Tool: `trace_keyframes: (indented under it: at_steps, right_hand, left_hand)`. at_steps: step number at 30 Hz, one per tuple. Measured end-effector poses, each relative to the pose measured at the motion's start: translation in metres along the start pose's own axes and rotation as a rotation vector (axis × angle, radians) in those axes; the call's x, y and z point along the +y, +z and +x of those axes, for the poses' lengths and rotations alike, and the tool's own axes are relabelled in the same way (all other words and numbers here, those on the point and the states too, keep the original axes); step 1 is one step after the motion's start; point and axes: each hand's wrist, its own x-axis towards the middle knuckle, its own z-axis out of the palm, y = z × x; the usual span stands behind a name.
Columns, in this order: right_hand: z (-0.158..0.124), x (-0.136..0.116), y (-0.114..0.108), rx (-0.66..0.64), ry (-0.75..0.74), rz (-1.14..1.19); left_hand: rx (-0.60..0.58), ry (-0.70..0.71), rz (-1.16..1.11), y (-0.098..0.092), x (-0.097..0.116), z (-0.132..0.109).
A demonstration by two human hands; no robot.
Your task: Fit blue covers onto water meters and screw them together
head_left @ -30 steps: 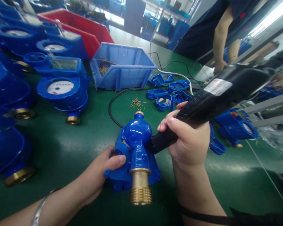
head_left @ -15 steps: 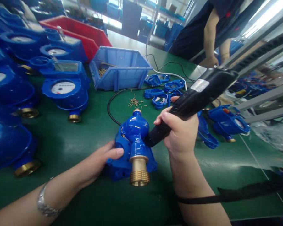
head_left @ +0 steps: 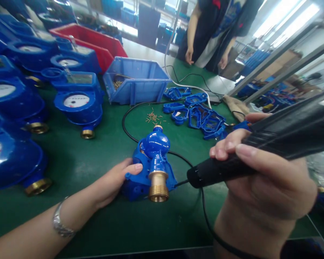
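Observation:
A blue water meter body [head_left: 153, 154] with a brass threaded end lies upside down on the green mat [head_left: 97, 219]. My left hand [head_left: 115, 181] grips its left flank, thumb on top. My right hand [head_left: 264, 180] is wrapped round a black electric screwdriver [head_left: 259, 151], held near the camera, its thin bit tip pointing at the meter's right side by the brass fitting. A black cable runs down from the tool.
Finished blue meters [head_left: 75, 104] fill the left side. A blue bin [head_left: 136, 81] with brass screws and a red bin [head_left: 89, 39] stand behind. Loose screws [head_left: 152, 117] and blue plastic covers [head_left: 202, 120] lie mid-table. Another person [head_left: 213, 32] stands at the far side.
My right hand has pulled the screwdriver back from the meter's upper right side toward the camera and lowered its tip. The left hand keeps its hold. The person opposite has stood up.

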Motion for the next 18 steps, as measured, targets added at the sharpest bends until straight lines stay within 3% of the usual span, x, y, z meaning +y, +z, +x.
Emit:
trace_keyframes:
  at_steps: [5, 8, 18]
  right_hand:
    - [-0.014, 0.025, -0.001, -0.027, 0.077, 0.026]
    - [-0.023, 0.035, -0.003, 0.029, 0.072, 0.054]
    - [-0.036, 0.04, -0.003, 0.126, 0.056, 0.03]
  left_hand:
    - [0.011, 0.011, 0.026, -0.001, -0.001, 0.0]
    - [0.04, 0.041, -0.006, 0.003, -0.005, 0.001]
    - [0.11, 0.066, -0.074, 0.014, -0.009, 0.004]
